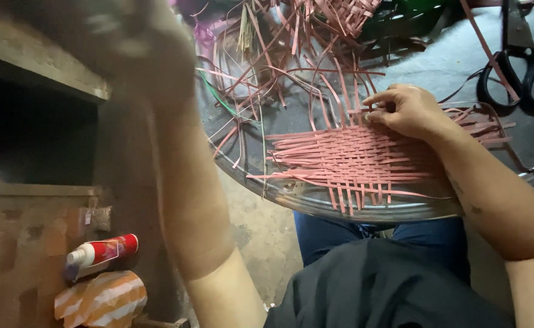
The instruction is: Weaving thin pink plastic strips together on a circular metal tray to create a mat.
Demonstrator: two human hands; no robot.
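A flat mat woven of pink strips (355,159) lies on a round glass tabletop (291,197). My right hand (403,109) rests on the mat's far edge, its fingertips pressing the strips there. My left hand (136,42) is raised close to the camera at the upper left and is badly blurred; whether it holds anything cannot be told. My left forearm (191,194) runs down the middle of the view.
Loose pink strips (285,54) pile up at the back of the table. Black scissors (519,73) lie at the far right. A shelf (36,73) stands at left, with a red and white tube (103,250) and an orange striped packet (100,300) below it.
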